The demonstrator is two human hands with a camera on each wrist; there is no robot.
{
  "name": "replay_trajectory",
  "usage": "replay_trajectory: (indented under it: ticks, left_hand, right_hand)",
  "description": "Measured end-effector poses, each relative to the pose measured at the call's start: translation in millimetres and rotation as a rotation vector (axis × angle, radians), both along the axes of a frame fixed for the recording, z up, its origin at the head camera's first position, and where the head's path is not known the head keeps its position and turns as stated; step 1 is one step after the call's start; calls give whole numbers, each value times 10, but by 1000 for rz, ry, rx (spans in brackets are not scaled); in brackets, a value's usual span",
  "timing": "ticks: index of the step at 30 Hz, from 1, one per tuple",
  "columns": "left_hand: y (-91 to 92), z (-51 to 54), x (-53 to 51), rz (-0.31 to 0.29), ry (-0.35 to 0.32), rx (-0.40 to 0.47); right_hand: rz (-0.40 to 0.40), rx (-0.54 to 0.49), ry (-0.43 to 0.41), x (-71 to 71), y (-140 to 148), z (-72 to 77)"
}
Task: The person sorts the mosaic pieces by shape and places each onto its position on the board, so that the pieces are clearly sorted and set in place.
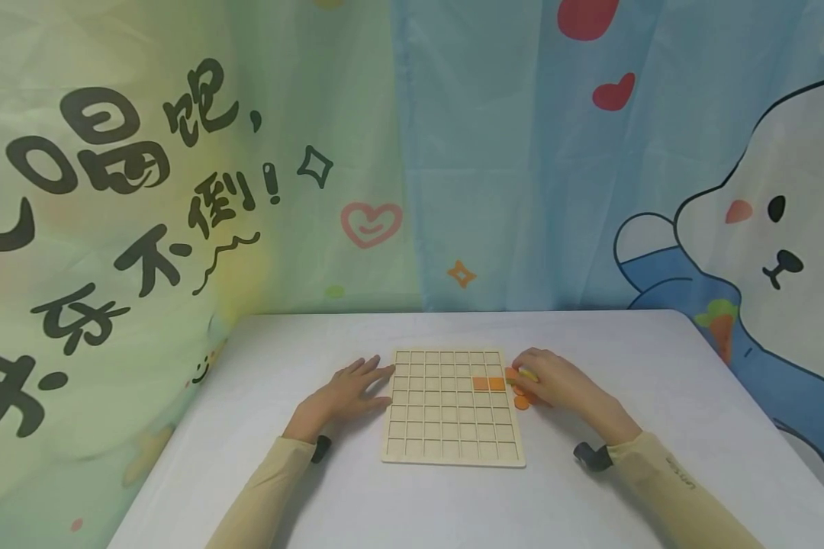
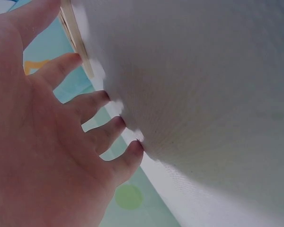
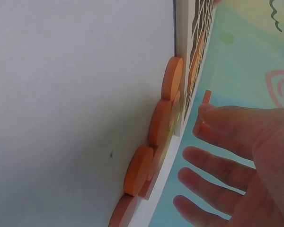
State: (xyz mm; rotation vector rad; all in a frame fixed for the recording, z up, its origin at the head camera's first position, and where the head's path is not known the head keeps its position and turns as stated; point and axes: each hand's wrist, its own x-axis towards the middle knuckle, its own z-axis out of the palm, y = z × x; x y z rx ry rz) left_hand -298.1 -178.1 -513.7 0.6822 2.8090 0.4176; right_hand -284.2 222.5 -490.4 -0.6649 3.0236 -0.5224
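A pale wooden board point(image 1: 446, 427) with a square grid lies on the white table. Two orange square tiles point(image 1: 489, 383) sit side by side in its grid, at the right edge. My left hand point(image 1: 346, 393) has its fingers spread, thumb and a fingertip at the board's left edge, as the left wrist view point(image 2: 52, 127) also shows. Beside the right edge, my right hand point(image 1: 555, 379) pinches a thin orange piece point(image 3: 197, 124) between thumb and index finger, its other fingers held apart. The piece's full shape is hidden by the fingers.
Several orange round discs point(image 3: 159, 122) lie against one another on the table by the board's right edge, under the right hand. A yellow piece point(image 1: 529, 374) is among them, partly covered. A printed curtain point(image 1: 481, 152) hangs behind the table point(image 1: 316, 496).
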Motion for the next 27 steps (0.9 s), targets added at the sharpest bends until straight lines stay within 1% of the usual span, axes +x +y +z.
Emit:
replay_trajectory:
  ticks: [8,16,20,27]
  left_hand:
    - [2,0,1,2,0,1]
    - [-7,-4,-4,4,0,6]
    - [-11,6,-2,2,0,6]
    - [-9,18,5,4,-19,15]
  right_hand:
    - [-8,-2,-11,-16,-39,-31]
    - [16,-27,-9,-15,-125,-24]
    - [23,-21,-12,-18,-163,-37]
    - [31,-17,-55,-4,-222,-43]
